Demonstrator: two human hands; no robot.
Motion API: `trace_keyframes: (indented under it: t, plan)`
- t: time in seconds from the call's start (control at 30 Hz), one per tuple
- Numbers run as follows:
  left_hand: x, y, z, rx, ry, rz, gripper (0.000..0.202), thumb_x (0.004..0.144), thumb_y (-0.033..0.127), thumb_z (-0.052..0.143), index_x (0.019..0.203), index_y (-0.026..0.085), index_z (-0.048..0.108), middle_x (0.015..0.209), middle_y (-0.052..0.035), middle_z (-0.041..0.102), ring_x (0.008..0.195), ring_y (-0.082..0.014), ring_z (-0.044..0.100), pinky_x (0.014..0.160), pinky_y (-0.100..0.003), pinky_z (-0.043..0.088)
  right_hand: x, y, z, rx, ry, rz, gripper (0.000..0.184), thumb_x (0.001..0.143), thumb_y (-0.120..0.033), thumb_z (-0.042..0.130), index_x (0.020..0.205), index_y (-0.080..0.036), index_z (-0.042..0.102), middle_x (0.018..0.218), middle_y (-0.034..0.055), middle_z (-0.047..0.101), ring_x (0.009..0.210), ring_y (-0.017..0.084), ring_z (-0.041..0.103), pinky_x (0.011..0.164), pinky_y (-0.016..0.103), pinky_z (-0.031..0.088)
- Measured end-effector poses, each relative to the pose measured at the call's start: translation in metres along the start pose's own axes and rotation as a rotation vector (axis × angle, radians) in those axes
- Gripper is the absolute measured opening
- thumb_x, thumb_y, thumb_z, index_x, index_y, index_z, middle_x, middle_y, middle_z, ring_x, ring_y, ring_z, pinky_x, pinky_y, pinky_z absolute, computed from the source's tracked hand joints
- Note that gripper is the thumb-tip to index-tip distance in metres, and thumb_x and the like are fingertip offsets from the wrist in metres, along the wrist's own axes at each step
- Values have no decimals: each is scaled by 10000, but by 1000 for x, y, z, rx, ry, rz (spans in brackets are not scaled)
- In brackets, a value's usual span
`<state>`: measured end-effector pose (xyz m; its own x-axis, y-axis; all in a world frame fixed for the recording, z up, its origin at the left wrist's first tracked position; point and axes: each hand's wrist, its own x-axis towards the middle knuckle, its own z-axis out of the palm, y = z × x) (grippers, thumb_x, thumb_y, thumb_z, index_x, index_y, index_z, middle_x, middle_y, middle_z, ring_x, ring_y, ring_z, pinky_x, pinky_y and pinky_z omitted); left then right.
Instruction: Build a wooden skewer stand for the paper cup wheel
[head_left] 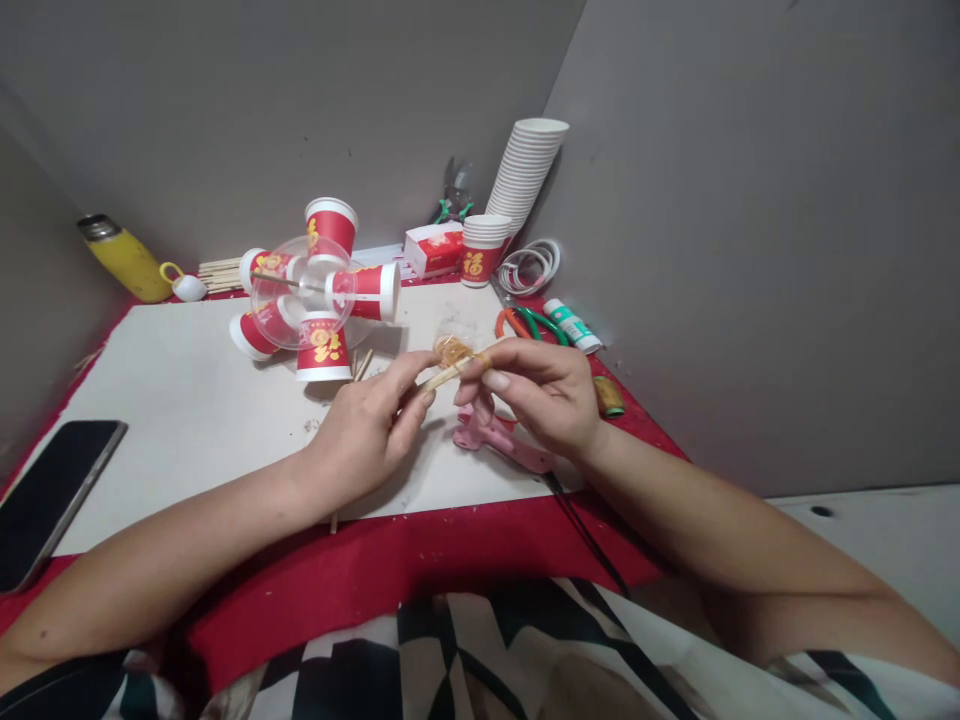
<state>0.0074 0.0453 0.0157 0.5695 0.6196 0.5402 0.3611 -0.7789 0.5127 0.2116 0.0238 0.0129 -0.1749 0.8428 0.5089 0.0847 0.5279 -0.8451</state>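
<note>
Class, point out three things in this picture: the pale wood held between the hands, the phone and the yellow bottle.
Pale wood [446,376], head view: middle of its visible length.
Phone [61,492], head view: middle of its dark screen.
Yellow bottle [132,265], head view: middle of its body.

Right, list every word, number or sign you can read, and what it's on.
"福", in gold: short cup stack; smaller marks below it are unreadable.
Cups joined in a wheel: gold markings, too tilted or blurred to read surely.
Green-and-white tube: print too small.
Red-and-white box: markings too blurred.
</note>
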Motion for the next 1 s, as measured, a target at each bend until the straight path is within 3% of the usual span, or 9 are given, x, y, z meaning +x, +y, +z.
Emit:
trace_keyframes:
  t: [0.07, 0.13, 0.23, 0.3, 0.4, 0.5, 0.7, 0.87, 1.0]
  plan:
    - [0, 1, 0, -46, -24, -61, 354, 936, 171, 504, 1288, 137, 528, 896, -53, 704, 682, -126, 639, 644, -240, 505, 2, -2, 0, -124, -112, -38, 131, 911, -193, 535, 857, -173, 653, 717, 26, 716, 507, 99, 610, 488, 210, 496]
    - [1, -1, 1, -126, -56, -98, 407, 940, 168, 490, 1347, 143, 500, 952, -64, 709, 718, -129, 643, 699, -257, 522, 5, -1, 0, -312, -253, -144, 119, 885, -156, 536, 830, -164, 642, 665, 16, 680, 535, 97, 592, 533, 209, 485]
    - [1, -5, 4, -259, -95, -109, 436, 956, 181, 459, 1391, 170, 491, 1230, -109, 659, 1023, -171, 651, 901, -306, 517, 9, 3, 0, -483, -340, -301, 105, 864, -122, 544, 840, -160, 639, 636, -1, 645, 540, 93, 548, 557, 208, 463]
    - [1, -7, 6, -333, -98, -135, 418, 965, 208, 453, 1377, 184, 520, 1268, -104, 642, 1149, -194, 603, 970, -330, 492, 10, 6, -1, -499, -323, -342, 105, 875, -121, 548, 848, -163, 640, 696, 16, 673, 605, 106, 587, 601, 217, 482]
    - [2, -6, 6, -436, -49, -222, 412, 973, 258, 463, 1375, 195, 528, 1038, -71, 703, 955, -171, 643, 867, -319, 529, 12, 6, -4, -482, -244, -374, 93, 890, -150, 570, 847, -174, 649, 886, 72, 721, 835, 155, 667, 752, 267, 524]
    - [2, -4, 6, -511, 6, -281, 412, 976, 297, 475, 1372, 196, 529, 817, -24, 658, 700, -126, 577, 693, -275, 522, 12, 3, -6, -455, -153, -375, 68, 871, -173, 613, 821, -194, 653, 1017, 86, 717, 950, 181, 666, 857, 323, 517]
    - [-1, -4, 6, -579, 3, -325, 394, 983, 353, 472, 1349, 227, 543, 640, 25, 507, 545, -101, 434, 516, -230, 431, 13, 4, -7, -122, -115, -97, 172, 846, -286, 667, 708, -197, 613, 914, 70, 697, 863, 181, 652, 792, 327, 519]
    - [-2, -1, 8, -636, 14, -319, 401, 983, 360, 470, 1356, 223, 526, 599, 48, 443, 490, -87, 373, 473, -223, 385, 17, 8, -8, 245, -75, 144, 166, 791, -346, 717, 744, -201, 652, 836, 34, 680, 890, 183, 634, 881, 349, 493]
    - [-1, 0, 9, -607, 27, -263, 398, 989, 337, 459, 1356, 193, 511, 613, 47, 478, 488, -85, 401, 489, -231, 407, 22, 0, -6, 564, -48, 411, 259, 706, -374, 745, 648, -199, 564, 615, -9, 546, 733, 172, 609, 743, 327, 523]
